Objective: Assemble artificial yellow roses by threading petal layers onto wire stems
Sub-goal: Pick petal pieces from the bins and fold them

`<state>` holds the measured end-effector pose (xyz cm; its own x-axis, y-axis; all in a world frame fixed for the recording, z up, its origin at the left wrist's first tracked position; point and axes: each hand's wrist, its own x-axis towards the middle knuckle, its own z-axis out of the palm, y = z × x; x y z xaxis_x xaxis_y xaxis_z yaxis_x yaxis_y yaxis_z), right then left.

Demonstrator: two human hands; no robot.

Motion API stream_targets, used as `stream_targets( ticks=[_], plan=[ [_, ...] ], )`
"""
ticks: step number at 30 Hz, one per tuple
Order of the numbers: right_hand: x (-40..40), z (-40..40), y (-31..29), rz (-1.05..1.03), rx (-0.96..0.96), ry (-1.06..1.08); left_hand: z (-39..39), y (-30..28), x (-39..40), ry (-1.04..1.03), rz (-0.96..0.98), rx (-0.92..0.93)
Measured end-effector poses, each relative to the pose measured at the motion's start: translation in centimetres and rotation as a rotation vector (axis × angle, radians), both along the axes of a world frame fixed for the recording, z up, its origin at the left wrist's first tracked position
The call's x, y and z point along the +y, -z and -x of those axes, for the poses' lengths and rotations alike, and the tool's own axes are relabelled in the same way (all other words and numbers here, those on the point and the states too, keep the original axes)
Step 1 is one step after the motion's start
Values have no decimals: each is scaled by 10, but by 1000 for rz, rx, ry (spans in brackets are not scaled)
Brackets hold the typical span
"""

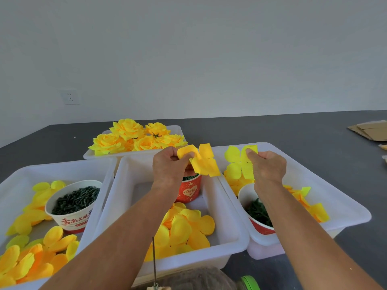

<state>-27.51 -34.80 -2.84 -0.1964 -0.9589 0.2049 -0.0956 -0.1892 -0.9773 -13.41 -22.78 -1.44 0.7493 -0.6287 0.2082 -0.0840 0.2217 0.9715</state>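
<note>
Holding one petal layer [200,162] in the left hand [169,166] and pinching another [240,162] in the right hand [267,166], both above the middle tray [230,206]; I'd be lining up centre holes before threading.

Landmark = middle white tray [226,208].

- Orange-yellow petal layer [202,162]: held up over the tray's far rim, lobes folded and drooping.
- Paler yellow petal layer [238,162]: held up just right of that rim, four lobes hanging flat.
- Loose petals [184,229]: piled in the tray's near half.
- Wire stem [154,260]: thin, upright, at the near rim; its base looks stuck in something, hard to tell.
- Finished roses [134,137]: heaped behind the tray.
</note>
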Motion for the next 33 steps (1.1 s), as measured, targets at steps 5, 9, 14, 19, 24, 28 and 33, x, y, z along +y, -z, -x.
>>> stream_targets(
  ticks=[5, 9, 14, 19, 24, 28, 33],
  plan=[
    [-1, -1, 5, -4, 247, -37, 3, -1, 2, 34, 0, 23],
    [-4, -1, 8, -40, 288, -22, 4, -1, 3, 52, 5, 29],
    [-2, 0, 7, -47, 416, -43, 4, -1, 3, 65, 4, 30],
    [22, -4, -7, 280, 284, -261, 2, 1, 2, 62, -3, 31],
    [41, -7, -8, 414, 354, -734, 0, -1, 2, 45, 56, 251],
    [40, -12, -4, 529, 428, -750, 1, -2, 2, 129, 44, 318],
    [35, -12, -6, 438, 278, -745, 7, -2, 1, 170, -59, 227]
  ],
)
